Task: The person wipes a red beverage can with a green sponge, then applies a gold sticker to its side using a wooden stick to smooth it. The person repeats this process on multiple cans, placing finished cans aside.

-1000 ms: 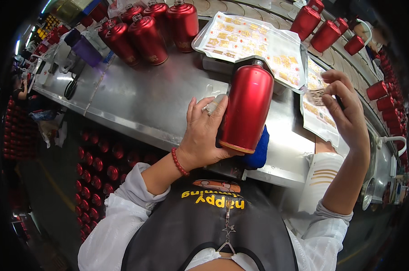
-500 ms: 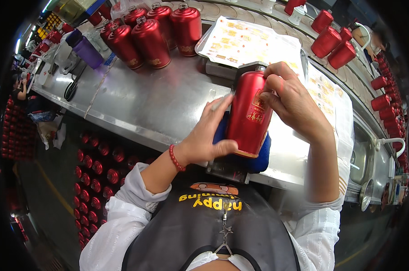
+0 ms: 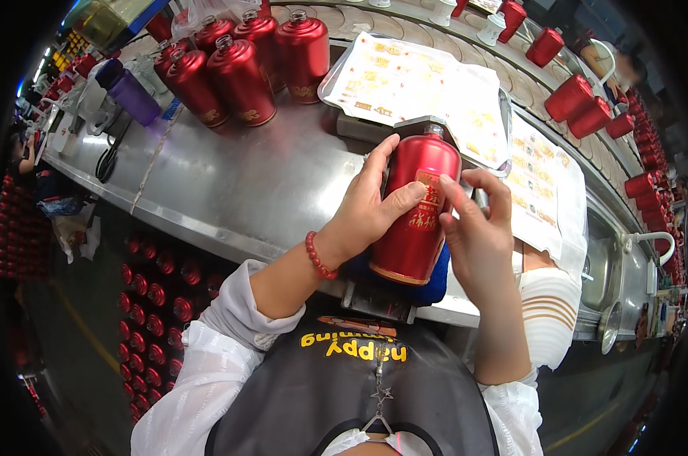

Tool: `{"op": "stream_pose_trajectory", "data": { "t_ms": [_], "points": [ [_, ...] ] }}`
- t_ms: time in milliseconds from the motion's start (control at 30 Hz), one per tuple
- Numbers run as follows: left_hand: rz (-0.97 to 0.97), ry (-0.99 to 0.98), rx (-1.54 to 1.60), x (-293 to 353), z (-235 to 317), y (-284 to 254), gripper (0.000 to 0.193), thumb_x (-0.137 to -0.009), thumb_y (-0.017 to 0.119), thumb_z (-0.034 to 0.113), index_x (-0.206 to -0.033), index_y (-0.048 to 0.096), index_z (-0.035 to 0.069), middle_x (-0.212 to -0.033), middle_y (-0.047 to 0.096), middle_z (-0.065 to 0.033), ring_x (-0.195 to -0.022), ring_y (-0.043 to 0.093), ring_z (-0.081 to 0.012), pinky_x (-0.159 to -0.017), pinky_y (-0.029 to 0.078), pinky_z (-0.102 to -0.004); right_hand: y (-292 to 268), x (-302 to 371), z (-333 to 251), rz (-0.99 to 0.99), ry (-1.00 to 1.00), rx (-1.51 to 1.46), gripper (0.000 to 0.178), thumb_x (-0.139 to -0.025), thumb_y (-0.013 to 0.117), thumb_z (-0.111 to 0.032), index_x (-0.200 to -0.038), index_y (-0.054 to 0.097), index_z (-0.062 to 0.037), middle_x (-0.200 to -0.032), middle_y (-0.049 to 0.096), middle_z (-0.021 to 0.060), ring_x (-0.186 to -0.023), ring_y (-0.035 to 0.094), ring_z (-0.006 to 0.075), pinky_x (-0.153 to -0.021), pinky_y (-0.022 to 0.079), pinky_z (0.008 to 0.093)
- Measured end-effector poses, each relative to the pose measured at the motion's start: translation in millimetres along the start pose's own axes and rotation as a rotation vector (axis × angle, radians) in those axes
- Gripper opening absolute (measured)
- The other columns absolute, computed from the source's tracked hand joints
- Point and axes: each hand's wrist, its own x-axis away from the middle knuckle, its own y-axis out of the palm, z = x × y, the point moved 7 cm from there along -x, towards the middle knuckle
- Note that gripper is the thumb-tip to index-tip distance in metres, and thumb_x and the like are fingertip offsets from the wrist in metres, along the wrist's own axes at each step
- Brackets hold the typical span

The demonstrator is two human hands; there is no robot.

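A glossy red bottle (image 3: pixel 409 243) leans back, tilted, in front of me, with gold marking on its front and a bare neck at the top. My left hand (image 3: pixel 370 199) grips its left side, thumb pressed over the front label (image 3: pixel 431 193). At the label's right edge, the index fingertip of my right hand (image 3: pixel 477 228) touches the bottle; its thumb is lower on the side and the fingers are apart. Blue cloth (image 3: pixel 435 287) lies under the bottle, and part of a dark holder (image 3: pixel 418 124) shows behind its neck.
Several red bottles (image 3: pixel 241 83) stand at the back left beside a purple flask (image 3: pixel 131 95). Printed decal sheets (image 3: pixel 405 80) lie on a tray behind my work. A slatted conveyor (image 3: pixel 545 99) curves past with more bottles. Crated bottles (image 3: pixel 158 319) stand below the steel table (image 3: pixel 230 182).
My left hand has moved up and now grips the bottle with its thumb on the label. My right hand has come down from near the neck to the label's right edge.
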Motion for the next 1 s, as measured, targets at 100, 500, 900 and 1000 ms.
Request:
{"op": "stream_pose_trajectory", "data": {
  "t_ms": [100, 500, 900, 1000],
  "points": [
    [0.007, -0.011, -0.025, -6, 0, 0, 0.078, -0.098, 0.065, 0.028, -0.154, 0.021, -0.006, -0.147, 0.040, -0.0194, -0.135, 0.042, -0.0220, -0.112, 0.035, -0.0343, 11, 9, 7, -0.036, 0.030, -0.004, 0.038, -0.096, 0.066, -0.019, -0.131, 0.064, -0.0044, -0.130, 0.048, 0.0166, -0.120, 0.051, 0.0318, -0.097, 0.048, 0.0391],
    [0.048, 0.075, -0.088, -4, 2, 0, 0.087, -0.093, 0.070, 0.037, -0.149, 0.025, -0.012, -0.145, 0.042, -0.0290, -0.136, 0.044, -0.0320, -0.115, 0.034, -0.0394, 12, 7, 6, 0.006, -0.001, -0.003, 0.043, -0.089, 0.071, -0.013, -0.130, 0.064, -0.0029, -0.127, 0.052, 0.0198, -0.114, 0.054, 0.0356, -0.098, 0.045, 0.0446],
    [0.029, 0.054, -0.021, -1, 3, 2, 0.091, -0.092, 0.072, 0.039, -0.150, 0.022, -0.011, -0.144, 0.045, -0.0277, -0.133, 0.048, -0.0303, -0.112, 0.037, -0.0378, 2, 12, 18, 0.006, 0.025, -0.026, 0.058, -0.086, 0.073, -0.005, -0.141, 0.055, -0.0047, -0.141, 0.049, 0.0206, -0.128, 0.053, 0.0366, -0.103, 0.048, 0.0406],
    [0.002, 0.069, 0.009, -6, -3, 0, 0.095, -0.091, 0.073, 0.041, -0.151, 0.021, -0.010, -0.143, 0.046, -0.0263, -0.131, 0.049, -0.0273, -0.111, 0.038, -0.0360, -5, 8, 23, 0.062, -0.012, -0.001, 0.059, -0.084, 0.068, 0.009, -0.140, 0.053, -0.0028, -0.136, 0.059, 0.0205, -0.123, 0.062, 0.0279, -0.093, 0.055, 0.0359]
  ]
}}
